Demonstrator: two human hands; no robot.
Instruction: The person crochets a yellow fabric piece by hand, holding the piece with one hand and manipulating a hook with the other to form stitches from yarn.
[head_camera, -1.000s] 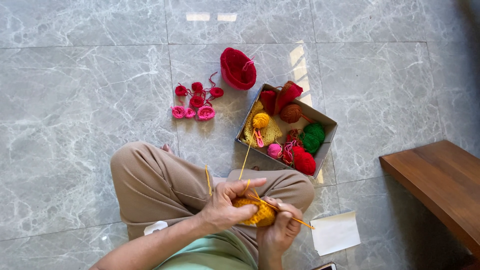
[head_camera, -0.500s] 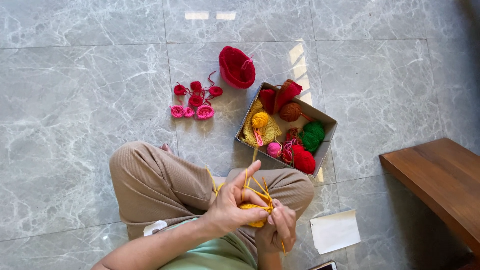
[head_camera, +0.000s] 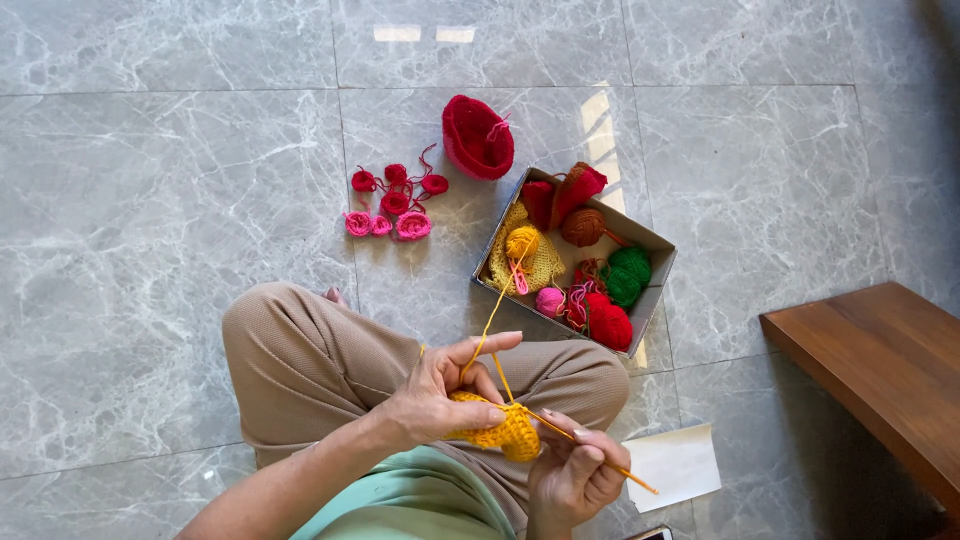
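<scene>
My left hand pinches a small yellow crochet piece over my lap, its index finger raised with the yellow yarn strand running over it. My right hand grips an orange crochet hook whose tip goes into the piece. The strand leads up to a yellow yarn ball in an open cardboard box on the floor ahead.
The box also holds red, green, brown and pink yarn balls. Several small red and pink crochet flowers and a red crochet cup lie on the marble floor. A wooden bench is at right, white paper by my knee.
My left index finger has lifted, carrying the yarn. The hook points out to the right again after being pulled in close half a second ago.
</scene>
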